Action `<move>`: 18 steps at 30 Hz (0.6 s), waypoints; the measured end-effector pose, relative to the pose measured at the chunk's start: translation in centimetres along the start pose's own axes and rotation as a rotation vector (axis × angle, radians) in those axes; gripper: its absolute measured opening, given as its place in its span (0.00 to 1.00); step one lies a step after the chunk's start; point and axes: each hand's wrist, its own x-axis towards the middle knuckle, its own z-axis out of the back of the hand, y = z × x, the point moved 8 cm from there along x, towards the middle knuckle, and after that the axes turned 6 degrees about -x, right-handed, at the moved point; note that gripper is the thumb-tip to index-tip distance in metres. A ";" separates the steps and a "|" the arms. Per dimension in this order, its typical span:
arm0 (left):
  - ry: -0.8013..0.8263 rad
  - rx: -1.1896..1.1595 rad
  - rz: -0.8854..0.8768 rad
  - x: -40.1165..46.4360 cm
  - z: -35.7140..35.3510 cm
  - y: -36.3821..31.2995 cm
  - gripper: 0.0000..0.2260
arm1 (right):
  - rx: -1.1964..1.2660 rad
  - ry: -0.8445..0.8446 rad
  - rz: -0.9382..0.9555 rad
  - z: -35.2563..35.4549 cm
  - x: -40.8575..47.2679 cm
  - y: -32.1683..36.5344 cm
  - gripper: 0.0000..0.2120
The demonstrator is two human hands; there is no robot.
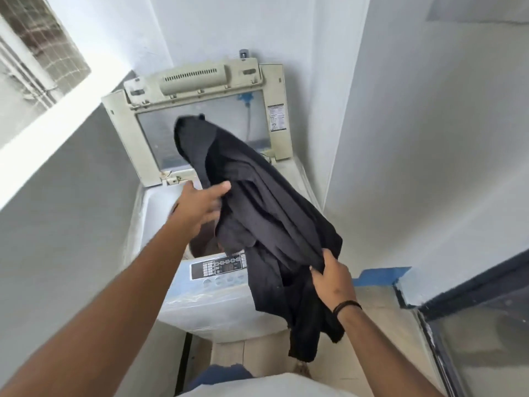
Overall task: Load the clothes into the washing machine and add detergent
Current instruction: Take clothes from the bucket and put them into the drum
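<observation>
A white top-loading washing machine (217, 305) stands in the corner with its lid (148, 133) raised against the back wall. A large black garment (266, 213) hangs in the air over the drum opening (203, 242), partly covering it. My left hand (200, 204) holds the garment's upper left part, thumb on top of the cloth and fingers under it. My right hand (329, 277) pinches the garment's lower right edge; a loose end dangles below in front of the machine. The control panel (217, 266) shows at the machine's front. No detergent is in view.
White walls close in on the left, back and right. A window (40, 53) sits at the upper left. A dark-framed glass door (472, 319) and a ledge with blue tape (380, 275) are at the right. Tiled floor shows below the machine.
</observation>
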 end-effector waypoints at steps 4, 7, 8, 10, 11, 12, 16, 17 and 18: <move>0.103 0.626 0.169 -0.1 0.7 8.8 0.14 | 0.114 0.004 0.115 2.3 1.7 3.9 0.09; 0.089 0.888 0.135 -0.2 0.0 13.0 0.21 | 0.142 0.015 0.202 3.8 3.6 8.0 0.12; 0.020 0.984 0.069 -0.3 -0.2 13.1 0.23 | 0.155 0.017 0.232 4.1 4.2 9.3 0.09; -0.075 1.110 -0.104 -0.4 -1.2 12.4 0.18 | 0.211 0.024 0.272 4.8 5.2 11.8 0.03; -0.088 1.145 -0.179 -0.4 -1.7 12.0 0.14 | 0.247 0.023 0.285 5.1 5.6 12.9 0.07; -0.088 1.164 -0.218 -0.4 -2.1 11.7 0.09 | 0.290 0.014 0.286 5.3 6.1 13.7 0.10; -0.024 1.241 -0.214 0.7 -2.5 12.1 0.05 | 0.416 -0.064 0.241 6.4 7.3 14.5 0.16; -0.029 1.212 -0.193 1.0 -2.2 12.1 0.05 | 0.430 -0.034 0.230 6.3 7.3 14.4 0.20; -0.026 1.135 -0.149 1.3 -1.7 12.2 0.07 | 0.428 0.028 0.224 5.8 7.4 14.3 0.26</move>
